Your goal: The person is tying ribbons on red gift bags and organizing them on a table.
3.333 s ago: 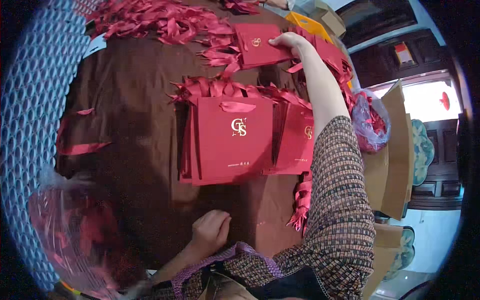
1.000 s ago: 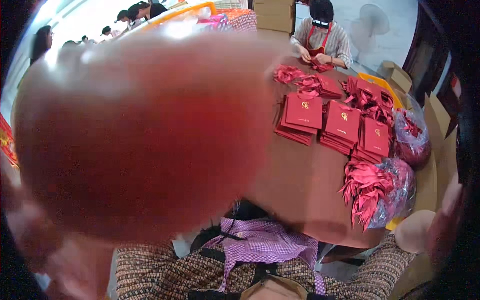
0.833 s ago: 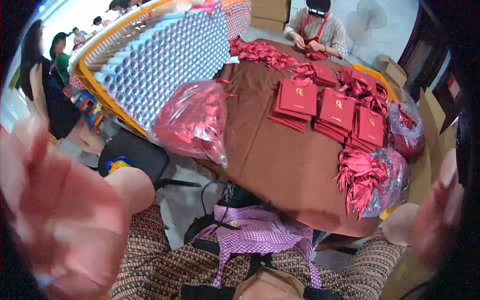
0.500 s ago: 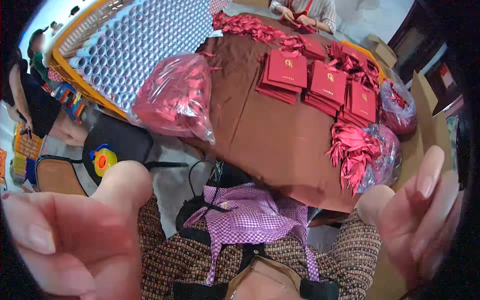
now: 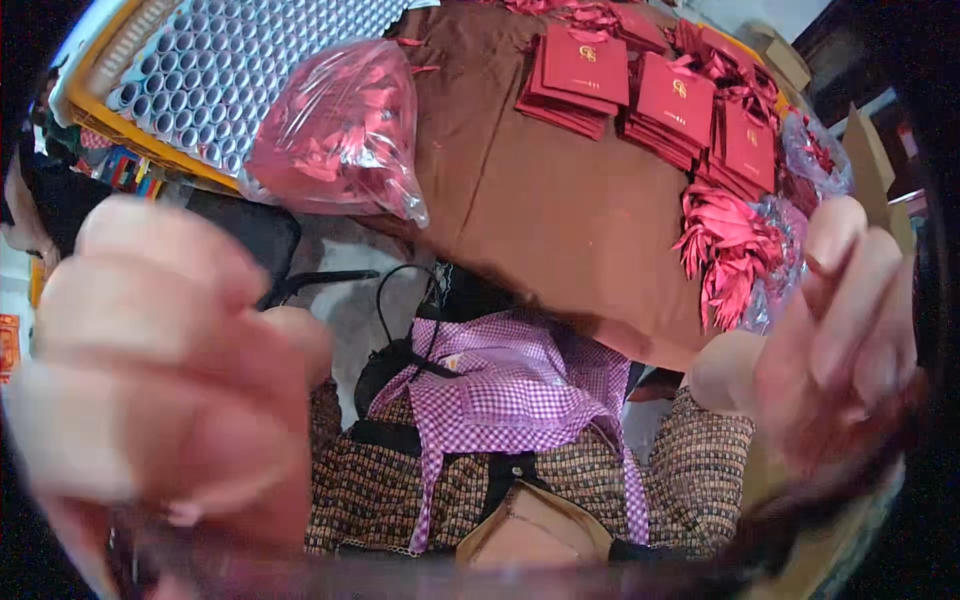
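Close to the camera, my left hand point(image 5: 160, 350) is raised at the left side, blurred, with its fingers curled in. My right hand point(image 5: 840, 320) is up at the right side, its fingers also bent inward. Whatever either hand grips, if anything, is hidden. A dark blurred band point(image 5: 800, 520) shows below the hands along the lower rim; its kind cannot be made out. A purple checked apron point(image 5: 490, 400) covers my lap. Both hands are well apart from the table goods.
On the brown-covered table point(image 5: 560, 230) are stacks of red paper bags point(image 5: 585, 75), a bundle of red ribbons point(image 5: 730, 240) and a clear plastic bag of red pieces point(image 5: 340, 130). An orange-rimmed crate point(image 5: 140, 150) of white tubes stands left, near a dark chair point(image 5: 240, 230).
My left hand has risen and its fingers have curled; my right hand has also moved up and bent its fingers. The view has tilted downward, and a dark band has appeared below.
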`<state>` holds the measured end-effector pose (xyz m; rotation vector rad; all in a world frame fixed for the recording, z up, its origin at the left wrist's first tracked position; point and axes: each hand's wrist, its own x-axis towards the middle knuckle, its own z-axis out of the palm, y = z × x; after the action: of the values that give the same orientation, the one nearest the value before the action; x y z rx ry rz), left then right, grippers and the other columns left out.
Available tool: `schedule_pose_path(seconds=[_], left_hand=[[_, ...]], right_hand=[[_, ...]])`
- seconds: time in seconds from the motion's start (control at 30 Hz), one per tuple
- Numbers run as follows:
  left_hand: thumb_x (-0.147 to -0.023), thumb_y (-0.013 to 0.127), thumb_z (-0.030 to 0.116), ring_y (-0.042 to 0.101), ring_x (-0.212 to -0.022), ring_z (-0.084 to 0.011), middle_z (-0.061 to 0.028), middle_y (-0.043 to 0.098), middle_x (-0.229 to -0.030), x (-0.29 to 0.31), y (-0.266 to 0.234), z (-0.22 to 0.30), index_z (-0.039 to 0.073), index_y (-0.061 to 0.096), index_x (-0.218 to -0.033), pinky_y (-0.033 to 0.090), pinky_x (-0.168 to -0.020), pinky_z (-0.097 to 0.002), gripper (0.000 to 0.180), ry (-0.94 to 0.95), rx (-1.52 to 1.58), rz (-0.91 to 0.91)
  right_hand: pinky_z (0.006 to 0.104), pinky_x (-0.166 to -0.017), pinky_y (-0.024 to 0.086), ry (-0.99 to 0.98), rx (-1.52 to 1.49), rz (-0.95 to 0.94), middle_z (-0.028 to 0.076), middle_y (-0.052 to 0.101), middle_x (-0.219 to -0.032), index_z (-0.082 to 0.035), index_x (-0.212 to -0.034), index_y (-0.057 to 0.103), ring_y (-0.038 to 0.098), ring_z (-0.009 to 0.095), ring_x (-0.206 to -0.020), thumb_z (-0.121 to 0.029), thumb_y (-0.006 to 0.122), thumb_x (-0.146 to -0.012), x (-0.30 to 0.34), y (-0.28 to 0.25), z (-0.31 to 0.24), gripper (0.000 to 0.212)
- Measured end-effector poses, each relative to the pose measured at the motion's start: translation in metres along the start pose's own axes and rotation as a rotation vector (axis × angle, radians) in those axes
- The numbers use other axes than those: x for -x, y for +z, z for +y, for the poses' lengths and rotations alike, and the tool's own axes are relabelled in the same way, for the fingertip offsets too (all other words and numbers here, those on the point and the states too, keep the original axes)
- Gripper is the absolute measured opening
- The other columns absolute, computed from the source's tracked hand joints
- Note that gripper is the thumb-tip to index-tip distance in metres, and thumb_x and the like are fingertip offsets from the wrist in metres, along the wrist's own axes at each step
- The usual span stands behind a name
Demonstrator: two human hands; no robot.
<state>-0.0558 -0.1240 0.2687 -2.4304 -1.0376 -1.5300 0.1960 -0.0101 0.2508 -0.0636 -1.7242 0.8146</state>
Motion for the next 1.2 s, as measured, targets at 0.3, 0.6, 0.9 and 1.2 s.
schedule_pose_path(seconds=[0.3,0.6,0.9,1.2], left_hand=[[-0.083,0.063,0.005,0.054,-0.059,-0.0132,-0.0106,0.057,-0.080,0.046,0.068,-0.052,-0.001,0.052,-0.105,0.045,-0.055,-0.0262,0.025,-0.219,0.385,0.099],[-0.083,0.063,0.007,0.051,-0.069,-0.0046,0.0012,0.055,-0.079,0.135,0.133,-0.053,0.002,0.056,-0.094,0.044,-0.062,-0.0230,0.013,-0.934,0.511,0.063],[-0.086,0.056,0.006,0.056,-0.077,-0.0173,-0.0078,0.057,-0.087,0.169,0.107,-0.055,0.001,0.059,-0.106,0.045,-0.071,-0.0302,0.021,-0.720,0.226,0.011],[-0.087,0.056,0.007,0.057,-0.085,-0.0150,-0.0093,0.057,-0.097,0.228,0.064,-0.064,0.004,0.049,-0.127,0.047,-0.076,-0.0278,0.041,-0.942,0.270,0.095]], right_hand=[[0.0303,-0.059,0.047,0.296,-0.446,0.204,0.015,0.059,-0.080,0.001,-0.098,0.054,0.057,0.020,-0.067,-0.008,0.068,-0.078,0.066,-0.002,0.047,0.025],[0.0258,-0.055,0.042,0.834,-0.573,0.225,0.006,0.053,-0.079,-0.004,-0.090,0.051,0.050,0.015,-0.070,-0.029,0.071,-0.081,0.178,0.005,0.074,0.034],[0.0261,-0.060,0.045,0.959,-0.602,0.101,0.009,0.055,-0.078,-0.001,-0.084,0.050,0.054,0.017,-0.070,-0.014,0.069,-0.080,0.205,0.021,0.084,0.024],[0.0223,-0.072,0.046,0.926,-0.207,-0.181,0.005,0.060,-0.085,0.000,-0.088,0.058,0.058,0.012,-0.078,0.006,0.061,-0.077,0.186,0.062,0.076,0.012]])
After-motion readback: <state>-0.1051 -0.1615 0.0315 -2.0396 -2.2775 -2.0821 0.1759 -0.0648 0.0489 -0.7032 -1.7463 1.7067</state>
